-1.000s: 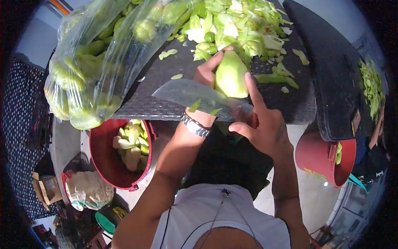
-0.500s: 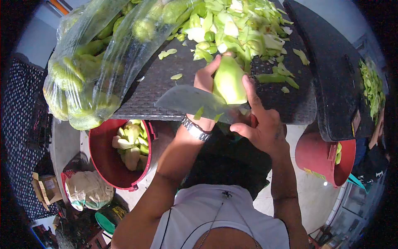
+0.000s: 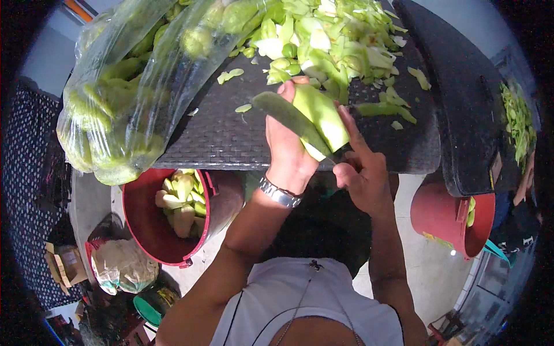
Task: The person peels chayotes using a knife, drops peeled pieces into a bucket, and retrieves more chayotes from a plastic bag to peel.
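Observation:
My left hand (image 3: 285, 144), with a metal watch on its wrist, grips a peeled, pale green chayote (image 3: 326, 118) from its left side and far end. In my right hand (image 3: 368, 177) is a knife (image 3: 291, 119) with a broad blade; its handle is mostly covered by my fingers. The blade slants across the near left side of the chayote, its tip pointing up and left over my left hand. My right index finger lies along the right side of the chayote. Beyond both hands is a heap of green peelings (image 3: 340, 43).
A clear plastic bag (image 3: 115, 124) of chayotes hangs over the left edge of the dark woven table (image 3: 231, 141). Below stand a red bucket (image 3: 135, 225) with peeled pieces and another red bucket (image 3: 433, 213) at right. A black board (image 3: 461, 98) stands on the right.
The knife has swung from lying across my left wrist up against the chayote, its tip now higher and further right. The chayote has tilted, its near end shifting right.

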The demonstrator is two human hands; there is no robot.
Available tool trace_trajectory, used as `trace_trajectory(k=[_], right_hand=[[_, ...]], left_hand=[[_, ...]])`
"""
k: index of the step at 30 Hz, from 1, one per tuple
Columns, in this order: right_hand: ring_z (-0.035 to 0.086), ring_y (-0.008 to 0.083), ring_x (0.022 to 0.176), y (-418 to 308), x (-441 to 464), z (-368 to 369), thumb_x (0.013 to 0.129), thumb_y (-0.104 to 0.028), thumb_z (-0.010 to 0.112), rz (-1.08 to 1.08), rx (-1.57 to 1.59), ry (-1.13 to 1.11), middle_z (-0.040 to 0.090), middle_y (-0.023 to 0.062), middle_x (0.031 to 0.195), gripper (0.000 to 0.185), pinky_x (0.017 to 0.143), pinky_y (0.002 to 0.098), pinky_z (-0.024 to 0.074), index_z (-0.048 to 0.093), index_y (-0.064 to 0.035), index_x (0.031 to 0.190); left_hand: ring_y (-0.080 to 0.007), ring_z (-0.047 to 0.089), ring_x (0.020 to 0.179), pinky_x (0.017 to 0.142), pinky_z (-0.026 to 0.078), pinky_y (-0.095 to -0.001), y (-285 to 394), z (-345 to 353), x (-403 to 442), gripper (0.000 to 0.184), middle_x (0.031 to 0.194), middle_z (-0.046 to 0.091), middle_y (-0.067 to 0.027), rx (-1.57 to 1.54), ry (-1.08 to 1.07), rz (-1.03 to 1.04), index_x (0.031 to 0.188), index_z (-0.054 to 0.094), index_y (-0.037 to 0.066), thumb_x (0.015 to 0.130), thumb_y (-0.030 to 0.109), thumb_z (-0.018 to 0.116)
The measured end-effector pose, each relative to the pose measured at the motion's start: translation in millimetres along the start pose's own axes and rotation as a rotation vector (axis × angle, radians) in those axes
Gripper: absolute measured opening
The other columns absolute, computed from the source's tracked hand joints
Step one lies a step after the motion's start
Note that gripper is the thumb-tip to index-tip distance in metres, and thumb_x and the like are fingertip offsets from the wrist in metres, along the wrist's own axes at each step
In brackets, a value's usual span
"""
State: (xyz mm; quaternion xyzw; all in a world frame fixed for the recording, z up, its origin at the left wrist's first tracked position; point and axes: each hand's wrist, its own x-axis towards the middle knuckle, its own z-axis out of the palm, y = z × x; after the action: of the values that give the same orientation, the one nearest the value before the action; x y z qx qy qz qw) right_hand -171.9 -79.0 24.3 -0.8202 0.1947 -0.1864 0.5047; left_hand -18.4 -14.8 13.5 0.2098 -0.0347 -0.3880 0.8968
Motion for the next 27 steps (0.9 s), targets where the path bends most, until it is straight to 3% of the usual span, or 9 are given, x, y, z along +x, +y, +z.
trace_trajectory(k=[4,8,12,13,16,17,22,25,27], right_hand=[[0.062,0.0167,0.060,-0.6,-4.9,7.0,0.094,-0.059,0.065,0.005,0.202,0.012,0.064,0.0119,0.073,0.086,0.059,0.0347,0.0498,0.034,-0.0129,0.160],[0.070,0.0325,0.074,-15.6,-7.5,15.6,0.102,-0.035,0.061,0.110,-0.064,0.197,0.067,0.0196,0.083,0.047,0.065,0.0421,0.0533,0.052,-0.0043,0.137],[0.066,0.0491,0.084,-11.3,-9.7,26.4,0.104,-0.017,0.054,0.016,-0.248,0.278,0.066,0.0265,0.089,0.015,0.069,0.0511,0.0529,0.055,-0.0022,0.105],[0.066,0.0488,0.084,-6.7,-10.6,25.6,0.104,-0.016,0.055,0.003,-0.257,0.278,0.066,0.0262,0.087,0.013,0.068,0.0516,0.0526,0.055,-0.0024,0.104],[0.066,0.0480,0.082,2.0,-14.5,23.2,0.103,-0.013,0.055,-0.047,-0.367,0.253,0.064,0.0247,0.084,0.010,0.065,0.0522,0.0530,0.053,-0.0037,0.099],[0.066,0.0477,0.081,3.4,-16.5,24.1,0.102,-0.012,0.056,-0.063,-0.416,0.244,0.063,0.0241,0.083,0.010,0.064,0.0523,0.0533,0.052,-0.0042,0.097],[0.066,0.0436,0.070,0.3,-19.8,29.6,0.102,-0.014,0.057,-0.070,-0.596,0.244,0.061,0.0188,0.081,0.010,0.055,0.0490,0.0558,0.051,-0.0059,0.099],[0.067,0.0389,0.065,-0.3,-22.7,29.3,0.103,-0.018,0.057,-0.072,-0.748,0.232,0.061,0.0156,0.078,0.012,0.052,0.0460,0.0558,0.051,-0.0070,0.100],[0.068,0.0360,0.063,-0.1,-21.6,29.6,0.103,-0.020,0.057,-0.087,-0.810,0.225,0.060,0.0138,0.075,0.014,0.050,0.0444,0.0556,0.051,-0.0077,0.100]], left_hand=[[-0.0244,0.070,0.087,0.078,0.059,-0.0393,2.9,7.8,-1.6,0.028,0.099,0.068,-0.0113,0.188,0.047,0.116,0.117,0.061,0.010,0.107,0.034,0.049],[-0.0256,0.069,0.091,0.082,0.058,-0.0406,9.8,5.8,11.6,0.033,0.104,0.067,-0.0104,0.238,0.229,0.074,0.120,0.061,0.008,0.108,0.035,0.047],[-0.0235,0.059,0.116,0.105,0.044,-0.0397,21.2,-1.6,5.7,0.041,0.123,0.063,-0.0121,0.422,0.148,0.184,0.130,0.059,0.001,0.107,0.034,0.048],[-0.0232,0.053,0.125,0.112,0.037,-0.0390,30.8,-4.0,4.4,0.046,0.132,0.060,-0.0134,0.773,0.157,0.430,0.135,0.057,-0.001,0.106,0.035,0.050],[-0.0371,0.057,0.126,0.110,0.040,-0.0449,67.2,5.1,-0.5,0.047,0.133,0.060,-0.0246,1.274,-0.054,1.180,0.132,0.059,-0.007,0.102,0.029,0.055],[-0.0394,0.059,0.122,0.109,0.041,-0.0476,80.7,11.8,1.6,0.045,0.129,0.063,-0.0238,1.371,-0.283,1.241,0.128,0.062,-0.006,0.098,0.027,0.058],[-0.0333,0.066,0.112,0.106,0.046,-0.0524,83.3,48.5,25.6,0.037,0.110,0.072,-0.0141,1.840,-1.045,1.351,0.105,0.074,0.005,0.091,0.039,0.068],[-0.0281,0.067,0.109,0.107,0.045,-0.0517,78.4,30.4,46.2,0.039,0.105,0.072,-0.0103,2.109,-1.134,1.126,0.096,0.075,0.006,0.091,0.044,0.067],[-0.0260,0.066,0.109,0.109,0.044,-0.0511,74.3,21.0,50.7,0.039,0.106,0.072,-0.0089,2.039,-1.083,1.207,0.094,0.075,0.007,0.092,0.044,0.066]])
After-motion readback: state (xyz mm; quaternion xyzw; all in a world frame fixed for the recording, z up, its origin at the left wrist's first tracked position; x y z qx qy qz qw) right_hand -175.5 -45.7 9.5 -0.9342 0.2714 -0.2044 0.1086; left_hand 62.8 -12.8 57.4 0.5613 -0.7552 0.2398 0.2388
